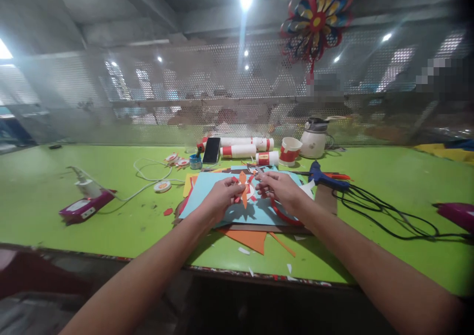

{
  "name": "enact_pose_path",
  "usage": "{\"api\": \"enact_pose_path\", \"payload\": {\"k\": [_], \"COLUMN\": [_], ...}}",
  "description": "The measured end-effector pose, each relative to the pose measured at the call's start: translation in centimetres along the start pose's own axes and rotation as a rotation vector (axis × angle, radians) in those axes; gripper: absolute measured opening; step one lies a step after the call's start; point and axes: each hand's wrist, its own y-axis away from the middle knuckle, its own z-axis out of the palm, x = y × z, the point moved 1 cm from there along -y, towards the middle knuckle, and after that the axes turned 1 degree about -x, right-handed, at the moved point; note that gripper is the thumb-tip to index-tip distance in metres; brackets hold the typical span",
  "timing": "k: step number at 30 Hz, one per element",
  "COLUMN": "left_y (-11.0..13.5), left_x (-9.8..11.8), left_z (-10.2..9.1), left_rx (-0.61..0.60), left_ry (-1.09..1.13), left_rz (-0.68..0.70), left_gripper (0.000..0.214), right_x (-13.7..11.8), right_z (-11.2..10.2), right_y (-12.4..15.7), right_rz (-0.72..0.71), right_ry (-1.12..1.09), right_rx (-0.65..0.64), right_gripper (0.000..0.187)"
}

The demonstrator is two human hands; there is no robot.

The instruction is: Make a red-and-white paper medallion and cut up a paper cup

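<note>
My left grip pinches an orange paper cut-out over a blue sheet. At its three o'clock my right grip has curled fingers; I cannot tell what they pinch. On the green surface, a blue glue gun lies farther toward three, a phone at eleven.

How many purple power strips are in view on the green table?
2: one power strip at left, holding a white charger; one power strip at right, partly cut off by the picture's edge.

White jug, dark phone, hanging flower ornament
</note>
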Motion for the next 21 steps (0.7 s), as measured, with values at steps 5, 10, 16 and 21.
{"api": "enact_pose_path", "payload": {"k": [5, 10, 16, 21], "left_y": [-0.4, -0.3, -0.1, 0.1], "left_x": [-0.3, -0.5, -0.5, -0.2], "left_z": [-0.3, -0.1, 0.2, 0.3], "left_rx": [0.036, 0.014, 0.008, 0.018], "left_ry": [0.03, 0.025, 0.034, 0.057], "left_rz": [0.039, 0.029, -0.01, -0.045], "left_gripper": [0.022, 0.021, 0.021, 0.016], "right_x": [0.2, -0.2, -0.2, 0.0], "right_z": [0.8, 1.3, 1.3, 1.3], "right_y": [0.4, 1.0, 1.1, 1.0], "right_rz": [0.001, -0.002, 0.013, 0.022], "right_ry": [0.014, 0.058, 0.1, 0.104], "right_rx": [-0.052, -0.091, -0.079, -0.064], "right_gripper": [0.024, 0.026, 0.025, 0.028]}}
